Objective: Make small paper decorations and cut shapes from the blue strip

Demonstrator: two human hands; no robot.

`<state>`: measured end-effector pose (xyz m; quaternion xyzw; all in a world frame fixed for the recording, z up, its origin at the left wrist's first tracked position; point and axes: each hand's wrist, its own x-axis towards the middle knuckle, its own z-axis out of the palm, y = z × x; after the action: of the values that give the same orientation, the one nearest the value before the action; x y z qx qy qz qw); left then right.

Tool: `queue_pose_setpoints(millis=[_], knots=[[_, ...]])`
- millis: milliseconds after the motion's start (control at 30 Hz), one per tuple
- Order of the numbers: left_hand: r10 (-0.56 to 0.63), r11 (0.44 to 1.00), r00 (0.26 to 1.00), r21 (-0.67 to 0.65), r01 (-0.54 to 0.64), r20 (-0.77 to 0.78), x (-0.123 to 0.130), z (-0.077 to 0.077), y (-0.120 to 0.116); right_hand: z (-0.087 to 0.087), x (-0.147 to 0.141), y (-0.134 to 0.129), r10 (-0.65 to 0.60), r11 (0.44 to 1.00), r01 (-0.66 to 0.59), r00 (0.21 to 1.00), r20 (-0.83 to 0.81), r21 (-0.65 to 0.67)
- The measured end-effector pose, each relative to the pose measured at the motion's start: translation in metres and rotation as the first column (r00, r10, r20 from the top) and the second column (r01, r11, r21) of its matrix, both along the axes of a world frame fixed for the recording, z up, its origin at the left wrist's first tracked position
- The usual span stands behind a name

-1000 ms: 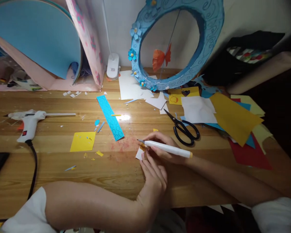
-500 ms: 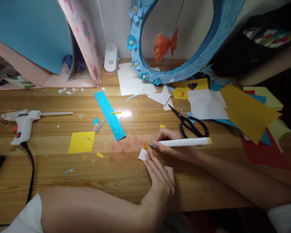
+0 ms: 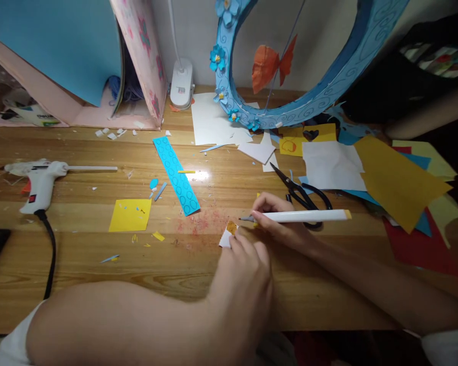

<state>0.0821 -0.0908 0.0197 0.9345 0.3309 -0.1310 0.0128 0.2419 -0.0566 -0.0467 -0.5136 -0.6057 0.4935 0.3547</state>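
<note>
A small white piece of paper (image 3: 225, 239), its upper part coloured orange-brown, lies on the wooden tabletop. My left hand (image 3: 244, 269) is closed on its right edge, fingers curled and partly hiding it. In my right hand (image 3: 277, 218) is a white marker (image 3: 313, 216) with a yellow-orange end cap, held like a pen. Its dark tip hovers just to the right of the paper, apart from it. Behind my right hand lie black-handled scissors (image 3: 301, 190), partly covered by the marker and hand.
At left are a white glue gun (image 3: 41, 183) and a yellow paper square (image 3: 130, 216). A blue strip with drawn circles (image 3: 177, 178) lies centrally. Coloured sheets (image 3: 400, 183) pile up at right. A blue decorated frame (image 3: 223, 76) with a hanging orange paper piece stands behind.
The marker tip has lifted off the paper, and my right hand has moved slightly right. My left hand has turned and its fingers have curled onto the paper. The camera view has shifted a little.
</note>
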Motion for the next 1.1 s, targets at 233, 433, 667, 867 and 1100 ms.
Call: queue_pose_setpoints(millis=[233,433,667,867,1100], knots=[[0.123,0.891,0.991,-0.435,-0.134,-0.054,-0.03,0.012,0.118,-0.002,0.001,-0.002,0.021,0.999,-0.022,0.999,-0.026,-0.04],[0.166,0.846,0.986,-0.513,-0.149,-0.012,-0.03,-0.01,0.131,-0.006,0.0,-0.003,0.124,0.992,-0.124,0.992,0.038,0.016],[0.247,0.903,0.969,-0.359,-0.237,-0.018,-0.021,-0.012,0.119,-0.001,-0.002,-0.002,0.124,0.99,-0.131,0.984,0.125,0.052],[0.276,0.898,0.96,-0.345,-0.272,-0.04,-0.02,-0.015,0.121,0.005,-0.004,-0.001,0.1,0.991,-0.11,0.986,0.135,0.07],[0.281,0.897,0.959,-0.346,-0.274,-0.03,-0.02,-0.014,0.121,0.007,-0.005,-0.001,0.105,0.989,-0.119,0.983,0.15,0.089]])
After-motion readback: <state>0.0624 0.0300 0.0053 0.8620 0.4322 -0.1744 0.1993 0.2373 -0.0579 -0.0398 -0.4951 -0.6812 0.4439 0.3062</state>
